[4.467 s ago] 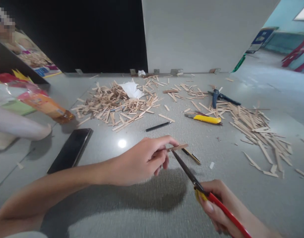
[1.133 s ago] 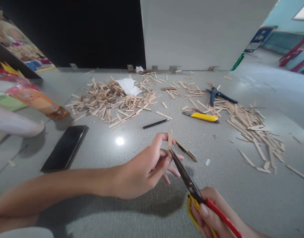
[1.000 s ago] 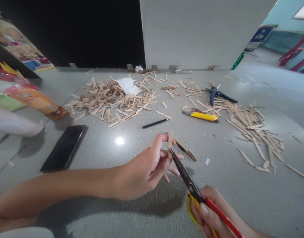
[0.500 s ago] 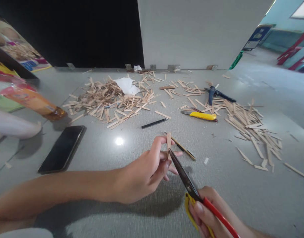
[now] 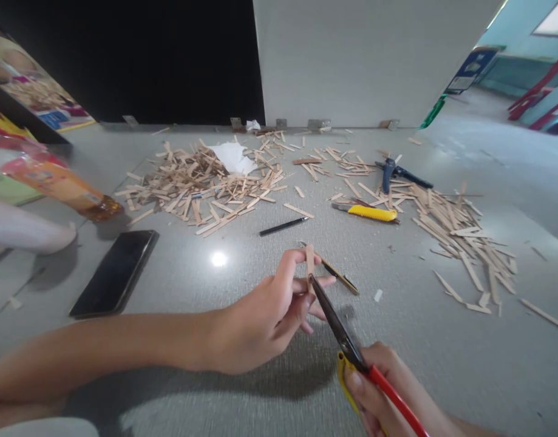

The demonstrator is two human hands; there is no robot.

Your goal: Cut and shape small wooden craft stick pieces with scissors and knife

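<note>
The person's left hand (image 5: 265,315) pinches a short wooden stick (image 5: 310,260) upright btwn thumb & fingers, held just above the grey floor (image 5: 242,388) in the near centre of the view. The right hand (image 5: 388,397) is clenched round the red/yellow handles of the scissors (image 5: 347,343), whose dark blades meet the stick's lower end right beside the left fingertips (image 5: 322,281). To cut well, judging by this: keep blades square across the stick, fingertips clear of the edge, grip firm so the piece doesn't twist or split along the grain, squeeze steady w/ the inner part of the blades, not the tips. Stick looks thin, flat, pale, w/ a matte, slightly rough face; prob. brittle. Scissor blades are slim, tapered metal; handles smooth plastic. Floor is speckled, semi-glossy, w/ a light glare. Just beyond the hands lies a thin pen-like tool (image 5: 337,276). Further off: a heap of similar sticks (image 5: 201,188), another spread (image 5: 461,233) to the right, a yellow utility knife (image 5: 367,212), a black pen (image 5: 283,226), blue-handled pliers (image 5: 390,173), a dark phone (image 5: 115,273) lying flat at left
</note>
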